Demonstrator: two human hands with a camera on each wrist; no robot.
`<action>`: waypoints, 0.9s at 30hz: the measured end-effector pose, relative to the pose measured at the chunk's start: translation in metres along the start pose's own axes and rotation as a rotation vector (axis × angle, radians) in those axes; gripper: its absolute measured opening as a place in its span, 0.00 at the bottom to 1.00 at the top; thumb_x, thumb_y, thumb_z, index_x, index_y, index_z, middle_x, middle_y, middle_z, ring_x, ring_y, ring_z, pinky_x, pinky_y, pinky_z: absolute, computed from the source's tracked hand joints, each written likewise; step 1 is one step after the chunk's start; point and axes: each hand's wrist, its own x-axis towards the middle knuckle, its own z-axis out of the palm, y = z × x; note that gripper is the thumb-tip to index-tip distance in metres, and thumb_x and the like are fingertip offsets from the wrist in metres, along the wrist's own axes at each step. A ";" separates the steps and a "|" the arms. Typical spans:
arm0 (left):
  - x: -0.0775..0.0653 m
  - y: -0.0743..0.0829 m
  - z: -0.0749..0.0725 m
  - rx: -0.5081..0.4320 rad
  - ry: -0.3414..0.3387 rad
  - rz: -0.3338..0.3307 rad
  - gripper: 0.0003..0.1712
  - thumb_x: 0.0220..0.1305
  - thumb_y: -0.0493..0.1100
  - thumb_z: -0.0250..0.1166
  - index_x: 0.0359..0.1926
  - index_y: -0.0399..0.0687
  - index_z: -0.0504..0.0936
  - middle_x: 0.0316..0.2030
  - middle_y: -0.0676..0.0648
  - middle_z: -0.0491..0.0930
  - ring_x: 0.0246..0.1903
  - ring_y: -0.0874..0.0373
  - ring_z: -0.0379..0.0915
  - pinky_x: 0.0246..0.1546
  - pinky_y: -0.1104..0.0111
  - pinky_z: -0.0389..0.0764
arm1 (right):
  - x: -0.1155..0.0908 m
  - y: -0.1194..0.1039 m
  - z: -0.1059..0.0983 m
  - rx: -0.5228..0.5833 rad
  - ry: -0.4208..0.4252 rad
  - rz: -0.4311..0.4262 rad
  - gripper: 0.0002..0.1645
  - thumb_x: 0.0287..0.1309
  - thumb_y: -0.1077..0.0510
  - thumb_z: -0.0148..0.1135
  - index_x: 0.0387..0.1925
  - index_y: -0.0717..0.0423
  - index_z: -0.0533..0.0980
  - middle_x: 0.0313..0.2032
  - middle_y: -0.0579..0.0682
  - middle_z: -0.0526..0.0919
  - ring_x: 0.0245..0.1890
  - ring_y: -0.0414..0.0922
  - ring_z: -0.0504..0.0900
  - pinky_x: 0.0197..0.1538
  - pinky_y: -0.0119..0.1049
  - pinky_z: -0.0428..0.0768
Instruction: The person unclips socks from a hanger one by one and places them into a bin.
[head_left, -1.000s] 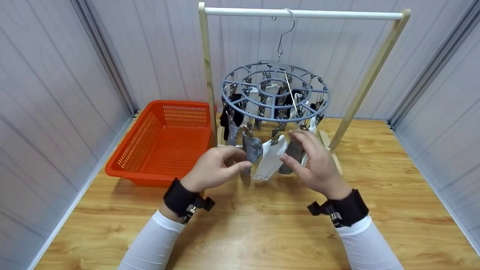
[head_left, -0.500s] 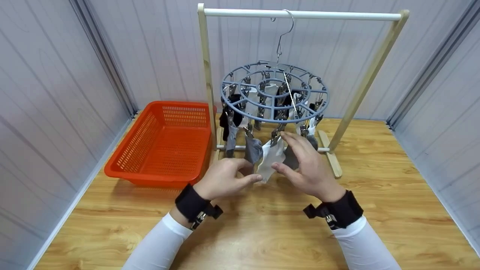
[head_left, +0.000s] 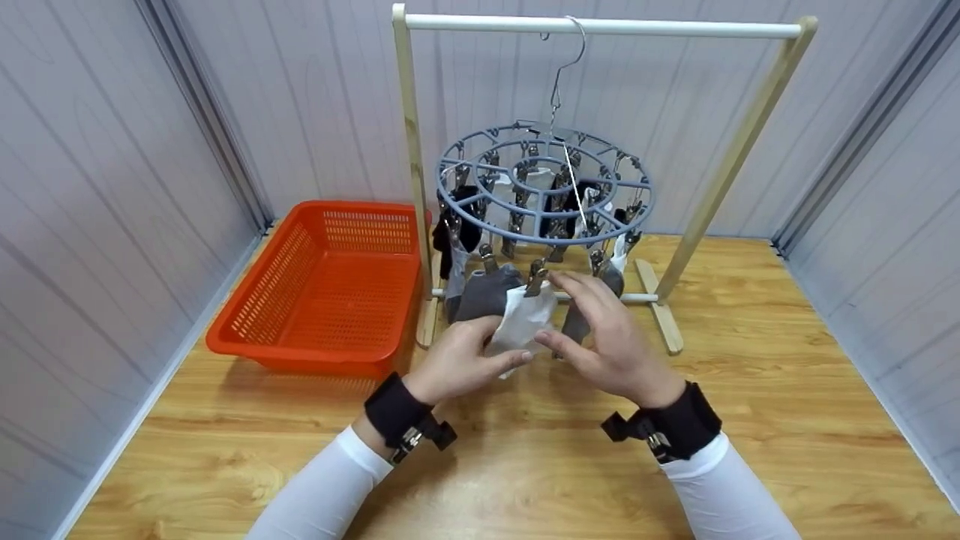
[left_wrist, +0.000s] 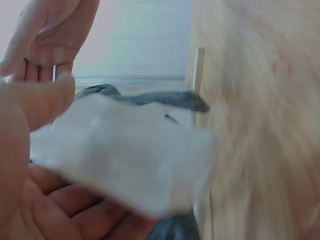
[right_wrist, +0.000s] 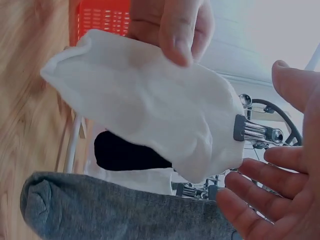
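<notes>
A white sock (head_left: 523, 315) hangs by a metal clip (head_left: 537, 279) from the front of a round grey clip hanger (head_left: 546, 240). My left hand (head_left: 456, 364) is around its lower part, fingers behind the cloth and thumb in front; in the left wrist view the thumb (left_wrist: 52, 97) stands apart from the sock. To the right, my right hand (head_left: 619, 349) is spread beside the sock's clipped end, holding nothing; its fingertips lie close to the edge. Grey socks hang either side, one (head_left: 484, 292) behind my left hand, another (head_left: 576, 326) behind my right.
The hanger hooks over the white bar (head_left: 675, 28) of a wooden-legged rack. More black, white and grey socks hang farther back on the ring. An orange basket (head_left: 307, 358) sits left of the rack on the wood-grain surface (head_left: 540, 480). Pale panel walls surround the area.
My left hand has moved right, past the grey sock to the white one. My right hand has shifted left. The white sock and the ring have swung slightly left.
</notes>
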 end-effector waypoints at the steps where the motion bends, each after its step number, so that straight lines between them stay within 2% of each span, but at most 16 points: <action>1: 0.001 0.000 0.002 -0.024 0.019 -0.004 0.24 0.71 0.57 0.79 0.55 0.44 0.87 0.43 0.49 0.89 0.38 0.58 0.81 0.41 0.61 0.83 | 0.000 0.000 0.000 0.012 0.000 -0.002 0.45 0.72 0.48 0.77 0.79 0.66 0.70 0.74 0.60 0.77 0.75 0.55 0.75 0.77 0.52 0.72; 5: 0.004 0.000 0.008 -0.116 0.084 -0.003 0.21 0.71 0.51 0.80 0.53 0.40 0.88 0.44 0.46 0.90 0.39 0.57 0.83 0.42 0.59 0.85 | 0.002 0.000 0.002 0.037 0.005 -0.010 0.44 0.71 0.50 0.77 0.79 0.66 0.70 0.73 0.59 0.78 0.73 0.54 0.77 0.76 0.52 0.74; 9: 0.007 -0.001 0.013 -0.160 0.131 0.025 0.16 0.72 0.44 0.79 0.51 0.36 0.90 0.45 0.42 0.92 0.40 0.54 0.86 0.42 0.58 0.88 | 0.002 0.000 0.003 0.047 -0.006 0.001 0.43 0.72 0.51 0.77 0.78 0.66 0.71 0.72 0.58 0.79 0.72 0.53 0.78 0.75 0.52 0.75; 15: 0.006 -0.004 0.017 -0.206 0.140 0.032 0.13 0.73 0.40 0.78 0.49 0.35 0.90 0.44 0.41 0.92 0.39 0.54 0.87 0.39 0.60 0.90 | 0.007 -0.002 0.004 0.051 0.011 0.027 0.42 0.71 0.51 0.77 0.76 0.67 0.73 0.70 0.60 0.81 0.70 0.54 0.80 0.74 0.53 0.77; 20: 0.006 -0.004 0.015 -0.237 0.135 0.010 0.11 0.72 0.39 0.77 0.49 0.34 0.90 0.43 0.41 0.92 0.38 0.54 0.88 0.40 0.58 0.90 | 0.019 -0.007 0.008 0.139 -0.005 0.141 0.40 0.75 0.49 0.74 0.77 0.65 0.73 0.72 0.58 0.80 0.72 0.53 0.79 0.76 0.53 0.74; 27: 0.005 -0.001 0.016 -0.288 0.119 -0.019 0.11 0.73 0.39 0.77 0.48 0.35 0.90 0.42 0.43 0.91 0.37 0.58 0.85 0.39 0.61 0.89 | 0.028 -0.009 0.020 0.391 0.027 0.328 0.36 0.78 0.53 0.71 0.78 0.65 0.72 0.69 0.58 0.83 0.69 0.53 0.81 0.74 0.49 0.77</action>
